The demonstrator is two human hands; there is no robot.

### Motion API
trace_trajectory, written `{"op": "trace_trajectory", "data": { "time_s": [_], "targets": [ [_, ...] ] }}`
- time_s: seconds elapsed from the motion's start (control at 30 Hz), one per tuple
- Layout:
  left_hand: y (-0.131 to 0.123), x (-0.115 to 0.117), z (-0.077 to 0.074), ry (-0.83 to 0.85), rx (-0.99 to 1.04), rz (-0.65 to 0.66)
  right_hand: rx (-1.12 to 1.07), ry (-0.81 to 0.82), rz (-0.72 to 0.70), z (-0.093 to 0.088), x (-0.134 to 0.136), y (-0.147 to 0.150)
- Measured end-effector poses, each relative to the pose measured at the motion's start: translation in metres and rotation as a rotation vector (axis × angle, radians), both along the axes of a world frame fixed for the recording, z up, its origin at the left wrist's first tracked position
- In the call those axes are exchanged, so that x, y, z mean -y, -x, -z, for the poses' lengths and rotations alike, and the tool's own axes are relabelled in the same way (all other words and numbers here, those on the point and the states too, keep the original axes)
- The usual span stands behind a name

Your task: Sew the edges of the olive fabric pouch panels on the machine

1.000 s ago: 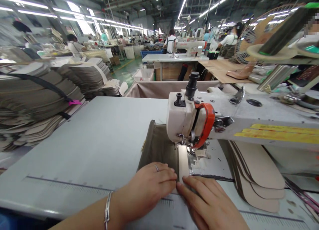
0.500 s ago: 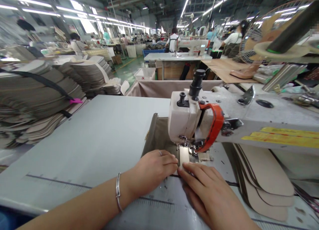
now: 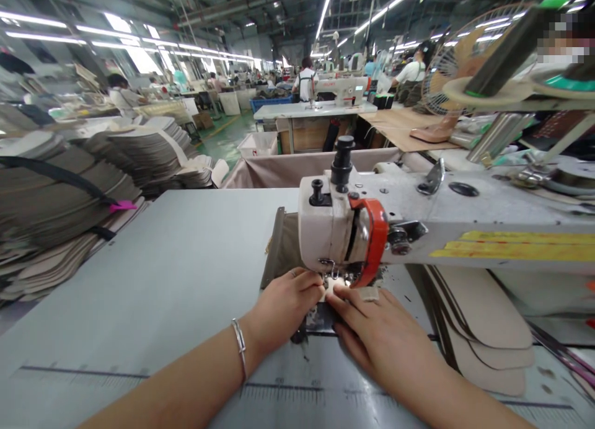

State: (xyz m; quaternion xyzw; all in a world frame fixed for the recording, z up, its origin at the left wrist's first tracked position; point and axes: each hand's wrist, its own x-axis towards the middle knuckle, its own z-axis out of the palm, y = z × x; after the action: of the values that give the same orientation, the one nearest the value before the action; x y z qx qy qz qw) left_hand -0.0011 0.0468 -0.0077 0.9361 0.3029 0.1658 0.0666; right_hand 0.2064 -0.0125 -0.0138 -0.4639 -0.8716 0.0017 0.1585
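Note:
A white sewing machine (image 3: 325, 224) with an orange guard (image 3: 377, 240) stands over the table. Dark olive fabric (image 3: 284, 246) lies under and left of its head, with a small pale strip (image 3: 333, 286) at the needle area. My left hand (image 3: 286, 302) has its fingers pressed together on the fabric's near edge, left of the strip. Flat beside it, my right hand (image 3: 376, 327) rests with fingertips on the pale strip, its fingers somewhat spread. The needle tip is hard to make out behind the presser parts.
Beige curved panels (image 3: 488, 317) lie right of the machine, near purple-handled scissors (image 3: 564, 354). Tall stacks of cut pieces (image 3: 60, 187) stand at the left. Behind the table (image 3: 186, 249) are a fabric-lined bin (image 3: 297, 167), a fan (image 3: 446, 69) and a person (image 3: 305, 82).
Both hands have moved forward toward the needle with the fabric and pale strip, and less of the strip shows. The camera view has shifted slightly right.

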Motion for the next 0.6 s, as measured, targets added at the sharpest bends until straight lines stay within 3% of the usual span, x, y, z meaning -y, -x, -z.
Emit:
{"op": "trace_trajectory", "data": {
  "time_s": [0.6],
  "targets": [
    [-0.001,-0.010,0.019,-0.120,0.048,-0.052,-0.034,-0.031,0.071,0.002,-0.008,0.005]
  ]
}}
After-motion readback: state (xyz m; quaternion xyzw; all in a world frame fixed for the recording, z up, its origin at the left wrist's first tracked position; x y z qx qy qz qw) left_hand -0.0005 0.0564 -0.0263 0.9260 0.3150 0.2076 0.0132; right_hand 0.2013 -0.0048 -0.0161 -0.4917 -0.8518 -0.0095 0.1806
